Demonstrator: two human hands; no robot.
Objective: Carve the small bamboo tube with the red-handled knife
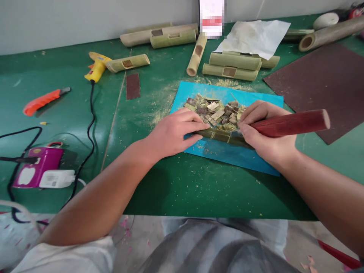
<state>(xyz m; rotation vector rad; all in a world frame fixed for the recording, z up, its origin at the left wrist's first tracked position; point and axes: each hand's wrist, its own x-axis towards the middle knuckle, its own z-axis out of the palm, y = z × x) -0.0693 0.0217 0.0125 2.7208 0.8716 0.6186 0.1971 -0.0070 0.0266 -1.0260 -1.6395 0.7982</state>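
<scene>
My left hand [179, 131] pinches the left end of a bamboo tube [220, 135], thumb on the near side and fingers over the top. The tube lies across a blue sheet [199, 146], with cut lines on its upper face. In my right hand [273, 140] is a chisel [298, 122] with a thick dark-red wooden handle pointing right. Its blade, mostly hidden by my fingers, meets the tube near the cut lines. Just behind the tube lies a heap of bamboo chips [213, 110].
Notched bamboo tubes [231, 71] lie along the back, some under white paper [251, 36]. A yellow glue gun [98, 68], an orange utility knife [45, 101] and a purple power strip [40, 163] with cords are at left. Brown sandpaper [324, 87] lies at right.
</scene>
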